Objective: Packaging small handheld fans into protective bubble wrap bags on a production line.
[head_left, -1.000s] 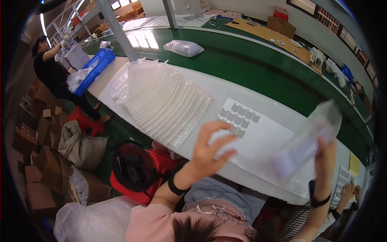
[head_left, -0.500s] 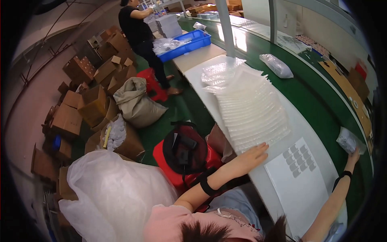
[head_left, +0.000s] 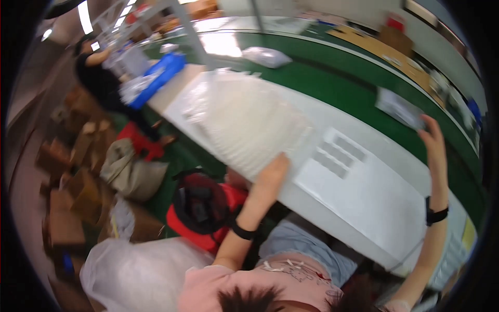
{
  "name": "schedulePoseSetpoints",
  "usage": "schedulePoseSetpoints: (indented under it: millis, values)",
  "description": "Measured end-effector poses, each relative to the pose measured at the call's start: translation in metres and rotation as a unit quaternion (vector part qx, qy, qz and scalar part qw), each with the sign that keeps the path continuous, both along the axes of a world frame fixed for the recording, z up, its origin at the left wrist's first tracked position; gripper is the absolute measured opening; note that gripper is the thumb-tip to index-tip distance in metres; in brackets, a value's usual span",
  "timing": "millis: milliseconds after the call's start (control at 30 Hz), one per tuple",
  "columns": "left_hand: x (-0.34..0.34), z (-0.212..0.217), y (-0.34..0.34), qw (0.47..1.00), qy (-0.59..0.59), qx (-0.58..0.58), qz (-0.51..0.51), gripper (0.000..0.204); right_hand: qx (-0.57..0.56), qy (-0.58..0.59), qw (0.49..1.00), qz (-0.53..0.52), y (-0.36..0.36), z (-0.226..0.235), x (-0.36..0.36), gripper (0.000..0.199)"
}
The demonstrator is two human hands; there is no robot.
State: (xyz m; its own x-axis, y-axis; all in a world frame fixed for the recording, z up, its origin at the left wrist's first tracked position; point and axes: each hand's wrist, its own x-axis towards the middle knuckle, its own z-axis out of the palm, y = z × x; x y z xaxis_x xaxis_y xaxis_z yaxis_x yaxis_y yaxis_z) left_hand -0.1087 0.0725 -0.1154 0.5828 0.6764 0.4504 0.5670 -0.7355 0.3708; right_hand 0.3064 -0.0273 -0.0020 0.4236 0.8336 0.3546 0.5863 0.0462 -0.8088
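My right hand (head_left: 434, 138) is raised over the green conveyor belt, fingers apart and empty. Just left of its fingertips, a clear plastic-wrapped package (head_left: 397, 107) lies on the belt. My left hand (head_left: 273, 170) rests at the near edge of a fanned stack of whitish bubble-wrap bags (head_left: 254, 119); its fingers are smeared by motion. To the right of the stack lies a white sheet (head_left: 364, 182) bearing rows of grey label-like patches (head_left: 340, 155).
Another wrapped package (head_left: 266, 57) sits farther along the belt (head_left: 322, 67). A blue tray (head_left: 166, 75) of bagged items stands by a person in black (head_left: 99, 73). Left of me are a red stool (head_left: 189, 229) with a black bag, a white plastic sack (head_left: 140, 275) and cardboard boxes (head_left: 65, 218).
My right hand has let go of the wrapped package, which now lies on the belt, and its fingers have spread. The view has turned right, blurring the scene. My left hand stays by the bags.
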Motion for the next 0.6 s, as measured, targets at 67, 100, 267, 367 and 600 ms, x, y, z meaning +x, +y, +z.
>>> schedulePoseSetpoints:
  millis: [67,100,267,367,600]
  values:
    - [0.000,0.008,-0.002,0.998,-0.058,-0.005,0.016,0.036,-0.039,-0.002,0.998,0.048,-0.037,0.008,-0.046,0.041]
    - [0.005,0.014,-0.006,0.997,-0.080,0.000,0.018,0.036,-0.048,0.000,0.997,0.060,-0.060,0.015,-0.070,0.040]
    - [0.046,0.054,-0.060,0.953,-0.211,0.054,-0.212,0.027,-0.106,0.098,0.987,0.072,-0.138,0.002,-0.133,0.030]
    - [0.086,0.052,-0.089,0.927,-0.158,-0.029,-0.340,0.031,-0.095,-0.043,0.992,-0.066,-0.175,-0.034,-0.122,0.031]
    - [0.103,0.041,-0.102,0.951,0.020,0.007,-0.307,0.034,-0.060,-0.334,0.848,-0.407,-0.254,-0.080,-0.028,0.046]
